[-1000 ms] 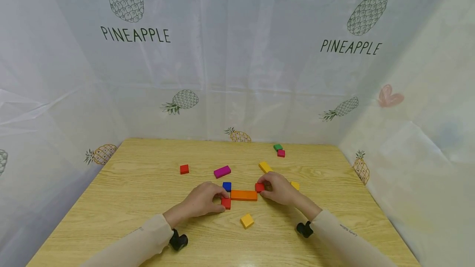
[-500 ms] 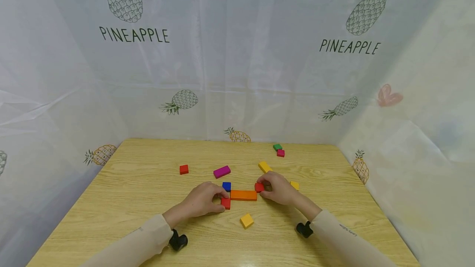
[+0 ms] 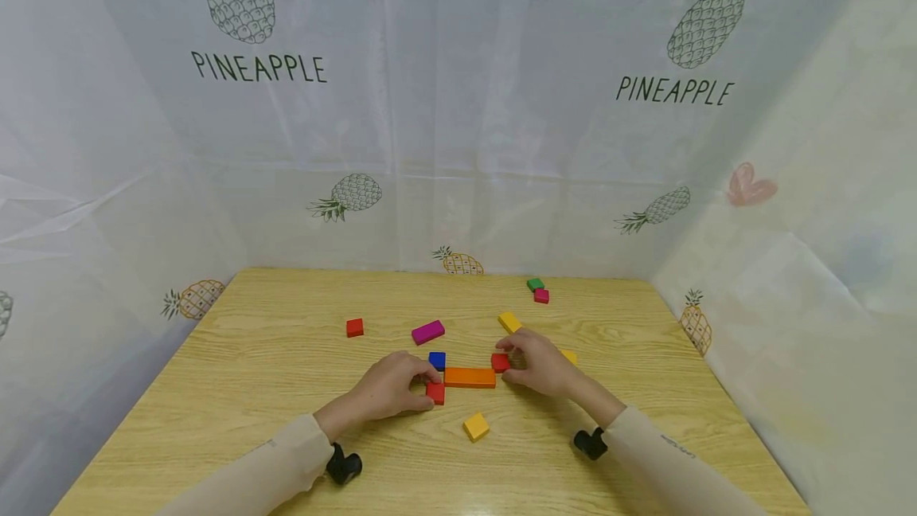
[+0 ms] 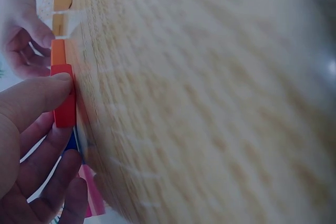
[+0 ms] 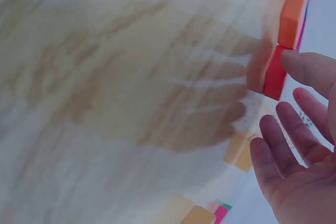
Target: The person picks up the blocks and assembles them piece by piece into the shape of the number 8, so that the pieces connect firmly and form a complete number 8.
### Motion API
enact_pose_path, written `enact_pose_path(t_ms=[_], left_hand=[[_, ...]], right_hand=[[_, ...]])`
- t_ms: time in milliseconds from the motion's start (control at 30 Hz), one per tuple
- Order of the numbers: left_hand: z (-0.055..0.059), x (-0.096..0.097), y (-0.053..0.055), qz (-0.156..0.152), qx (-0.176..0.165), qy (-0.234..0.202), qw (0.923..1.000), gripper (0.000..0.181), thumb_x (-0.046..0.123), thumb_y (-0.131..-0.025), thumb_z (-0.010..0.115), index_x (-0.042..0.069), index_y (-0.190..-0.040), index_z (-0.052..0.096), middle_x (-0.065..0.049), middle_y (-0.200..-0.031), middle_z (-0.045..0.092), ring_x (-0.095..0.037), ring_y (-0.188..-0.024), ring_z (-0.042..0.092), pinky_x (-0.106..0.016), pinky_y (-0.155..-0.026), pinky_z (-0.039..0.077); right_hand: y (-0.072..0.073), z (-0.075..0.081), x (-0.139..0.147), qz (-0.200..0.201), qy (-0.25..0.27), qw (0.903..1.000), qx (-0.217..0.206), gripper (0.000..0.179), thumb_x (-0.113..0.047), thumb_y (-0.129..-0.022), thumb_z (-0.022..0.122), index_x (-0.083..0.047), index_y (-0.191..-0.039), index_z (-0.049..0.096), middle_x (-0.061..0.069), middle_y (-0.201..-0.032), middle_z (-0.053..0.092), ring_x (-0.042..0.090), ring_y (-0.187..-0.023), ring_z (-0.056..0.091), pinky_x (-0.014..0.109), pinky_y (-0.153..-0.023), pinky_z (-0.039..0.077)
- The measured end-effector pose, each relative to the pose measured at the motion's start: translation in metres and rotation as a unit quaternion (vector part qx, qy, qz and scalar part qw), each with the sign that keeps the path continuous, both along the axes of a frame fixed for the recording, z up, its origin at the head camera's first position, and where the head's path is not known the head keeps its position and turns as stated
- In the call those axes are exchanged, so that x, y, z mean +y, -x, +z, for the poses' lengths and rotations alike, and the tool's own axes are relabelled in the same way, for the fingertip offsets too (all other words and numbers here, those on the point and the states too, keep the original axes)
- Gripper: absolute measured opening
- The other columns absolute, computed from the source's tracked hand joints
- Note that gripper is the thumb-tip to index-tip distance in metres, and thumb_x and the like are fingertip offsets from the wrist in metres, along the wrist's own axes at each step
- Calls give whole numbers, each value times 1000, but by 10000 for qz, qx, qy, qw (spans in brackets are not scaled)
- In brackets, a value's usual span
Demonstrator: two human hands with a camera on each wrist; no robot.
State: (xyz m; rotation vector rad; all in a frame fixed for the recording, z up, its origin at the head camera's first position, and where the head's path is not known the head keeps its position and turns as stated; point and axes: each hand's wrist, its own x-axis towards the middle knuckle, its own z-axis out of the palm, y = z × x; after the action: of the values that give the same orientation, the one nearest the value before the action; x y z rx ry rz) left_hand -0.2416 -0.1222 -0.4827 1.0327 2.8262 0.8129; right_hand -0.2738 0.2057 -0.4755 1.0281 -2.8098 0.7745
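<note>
Between the thumb and fingers of my left hand [image 3: 387,385] a small red block [image 3: 435,394] is pinched, flat on the table. It sits at the left end of a long orange block [image 3: 470,377], just in front of a blue block [image 3: 437,361]. At the orange block's right end lies a second red block [image 3: 501,363]. My right hand [image 3: 540,362] is around that one; in the right wrist view its thumb [image 5: 310,71] is right at the red block [image 5: 275,73], while the other fingers are spread away from it.
A yellow block [image 3: 476,427] lies in front of the orange one. Behind are a purple block [image 3: 428,332], another red block [image 3: 354,328] and a long yellow block [image 3: 510,322]. Farther back, green [image 3: 535,284] and pink [image 3: 541,296] blocks sit together. My right hand partly covers another yellow block [image 3: 569,357].
The fingers of my right hand have loosened and spread from the red block, which stays at the orange block's end. My left hand keeps its hold.
</note>
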Motion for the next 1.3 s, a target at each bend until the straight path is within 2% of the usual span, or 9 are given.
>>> enact_pose_path(t_ms=[333,633,933,1300], left_hand=[[0,-1,1,77,-25,84,9999,25,23,-87,89,21,-110,81,13,-104,76,-11,-94,64,-34,-86,55],[-2,-1,0,62,-37,70,9999,25,25,-87,89,21,-110,81,13,-105,76,-11,-94,64,-34,-87,55],[-3,-2,0,74,-19,70,9999,25,25,-87,89,21,-110,81,14,-104,76,-10,-93,63,-33,-85,55],[-1,0,0,41,11,44,10000,23,24,-87,89,22,-109,81,13,-104,77,-9,-92,63,-33,-85,55]], right_hand=[[0,14,8,-117,-6,9999,9,44,-9,-91,84,0,-131,69,14,-119,69,34,-107,65,50,-94,56],[-2,17,29,-250,227,9994,-56,44,-5,-91,82,2,-132,67,19,-123,68,41,-111,63,58,-96,54],[-7,16,53,-389,176,9990,163,50,-9,-92,83,3,-136,65,20,-125,68,42,-112,64,57,-94,54],[-8,12,74,-615,97,9981,-33,54,-15,-92,85,1,-139,63,17,-128,67,41,-117,63,58,-96,54]])
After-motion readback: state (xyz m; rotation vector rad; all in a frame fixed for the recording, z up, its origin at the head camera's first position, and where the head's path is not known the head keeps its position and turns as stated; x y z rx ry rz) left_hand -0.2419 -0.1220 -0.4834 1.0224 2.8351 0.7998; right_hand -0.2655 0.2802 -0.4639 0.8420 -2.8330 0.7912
